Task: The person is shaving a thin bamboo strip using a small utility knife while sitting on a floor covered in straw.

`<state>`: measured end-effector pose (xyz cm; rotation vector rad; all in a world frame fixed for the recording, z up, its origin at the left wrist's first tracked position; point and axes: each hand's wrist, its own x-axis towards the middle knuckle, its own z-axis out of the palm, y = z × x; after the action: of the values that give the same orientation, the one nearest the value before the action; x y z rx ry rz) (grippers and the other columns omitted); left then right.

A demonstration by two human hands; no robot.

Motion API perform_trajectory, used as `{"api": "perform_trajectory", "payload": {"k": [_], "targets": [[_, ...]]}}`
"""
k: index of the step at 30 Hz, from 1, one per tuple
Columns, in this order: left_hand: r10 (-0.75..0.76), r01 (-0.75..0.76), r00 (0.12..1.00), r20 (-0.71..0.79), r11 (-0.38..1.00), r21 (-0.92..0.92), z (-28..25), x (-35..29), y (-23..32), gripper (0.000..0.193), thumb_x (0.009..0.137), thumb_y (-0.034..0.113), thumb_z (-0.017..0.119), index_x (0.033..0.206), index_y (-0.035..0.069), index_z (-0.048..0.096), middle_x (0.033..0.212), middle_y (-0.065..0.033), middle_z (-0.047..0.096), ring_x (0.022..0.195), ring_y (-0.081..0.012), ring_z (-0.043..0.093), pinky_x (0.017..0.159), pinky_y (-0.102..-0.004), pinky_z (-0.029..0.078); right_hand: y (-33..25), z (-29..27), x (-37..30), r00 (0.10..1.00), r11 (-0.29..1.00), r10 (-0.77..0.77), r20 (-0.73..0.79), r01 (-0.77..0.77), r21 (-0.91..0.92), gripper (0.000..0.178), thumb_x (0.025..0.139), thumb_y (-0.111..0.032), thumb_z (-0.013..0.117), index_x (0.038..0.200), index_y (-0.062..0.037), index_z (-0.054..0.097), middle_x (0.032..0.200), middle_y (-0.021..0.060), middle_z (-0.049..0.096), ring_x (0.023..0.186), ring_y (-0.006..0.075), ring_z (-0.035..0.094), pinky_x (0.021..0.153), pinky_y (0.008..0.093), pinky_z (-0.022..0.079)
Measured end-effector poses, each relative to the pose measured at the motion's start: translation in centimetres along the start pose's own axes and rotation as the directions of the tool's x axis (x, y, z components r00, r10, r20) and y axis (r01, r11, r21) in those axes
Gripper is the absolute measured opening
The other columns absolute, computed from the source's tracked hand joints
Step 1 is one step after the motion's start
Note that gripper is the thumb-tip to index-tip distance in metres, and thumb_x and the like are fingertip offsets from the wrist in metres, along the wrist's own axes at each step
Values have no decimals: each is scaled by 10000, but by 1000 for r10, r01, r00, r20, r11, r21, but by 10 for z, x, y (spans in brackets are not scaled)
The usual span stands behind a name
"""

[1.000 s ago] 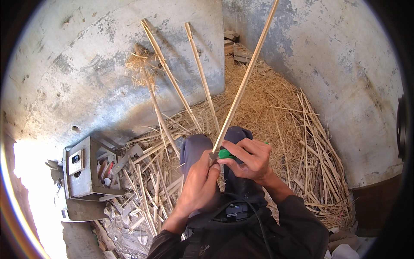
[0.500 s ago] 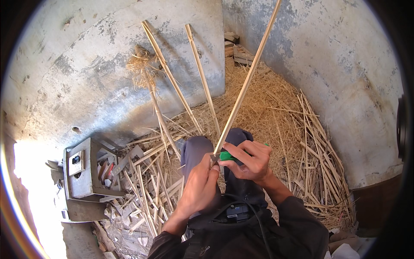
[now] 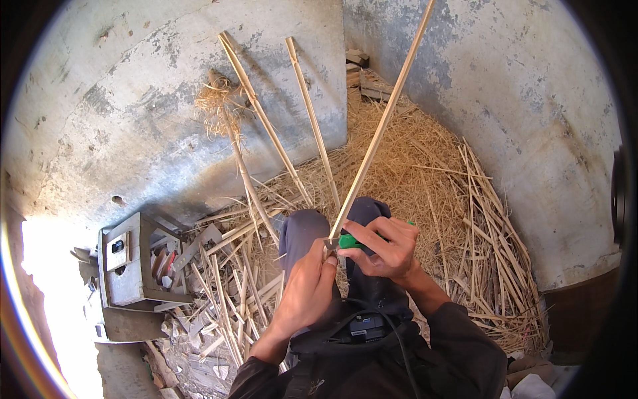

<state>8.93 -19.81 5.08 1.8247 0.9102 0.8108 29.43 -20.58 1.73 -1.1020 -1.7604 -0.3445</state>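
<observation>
A long pale split-bamboo strip (image 3: pixel 379 138) slants up and away from between my knees, its near end at my hands. My left hand (image 3: pixel 308 287) is closed around that near end, the thumb along it. Closed on the green handle of a knife (image 3: pixel 350 241), my right hand (image 3: pixel 387 251) is just to the right of it. The short metal blade lies across the strip beside my left fingertips. Fingers hide part of the handle and the very tip of the strip.
Two split poles (image 3: pixel 264 120) (image 3: pixel 312 120) and a stick with tangled fibres (image 3: pixel 216 108) lean on the wall. Shavings (image 3: pixel 399 173) cover the floor. Loose strips (image 3: pixel 495 253) lie at the right. A worn wooden box (image 3: pixel 136 259) with tools stands at the left.
</observation>
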Motion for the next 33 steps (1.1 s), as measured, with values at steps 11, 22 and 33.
{"api": "perform_trajectory", "payload": {"k": [11, 22, 33], "targets": [[-54, 53, 998, 27, 999, 6, -3, -1, 7, 102, 1064, 33, 500, 1159, -3, 508, 906, -290, 595, 855, -527, 584, 729, -532, 436, 0, 4, -1, 1000, 1000, -1, -19, 1, 4, 434, 827, -409, 887, 1149, -124, 833, 666, -39, 554, 523, 127, 510, 480, 293, 371], [12, -10, 1000, -25, 998, 63, -2, -5, 8, 87, 1067, 40, 494, 1142, -3, 503, 919, -300, 598, 881, -537, 583, 748, -537, 443, 0, 5, 0, 999, 1000, -27, -22, 27, -1, 439, 821, -394, 893, 1153, -113, 830, 657, -39, 551, 523, 122, 503, 480, 288, 363], [-226, 225, 966, 125, 974, 15, -5, -6, 14, 184, 1099, 89, 473, 1236, 34, 582, 854, -214, 590, 767, -388, 596, 749, -469, 473, 9, 0, 1, 986, 994, 104, -130, -106, -7, 353, 885, -305, 860, 1141, -66, 820, 716, -6, 647, 575, 140, 579, 521, 293, 445]]}}
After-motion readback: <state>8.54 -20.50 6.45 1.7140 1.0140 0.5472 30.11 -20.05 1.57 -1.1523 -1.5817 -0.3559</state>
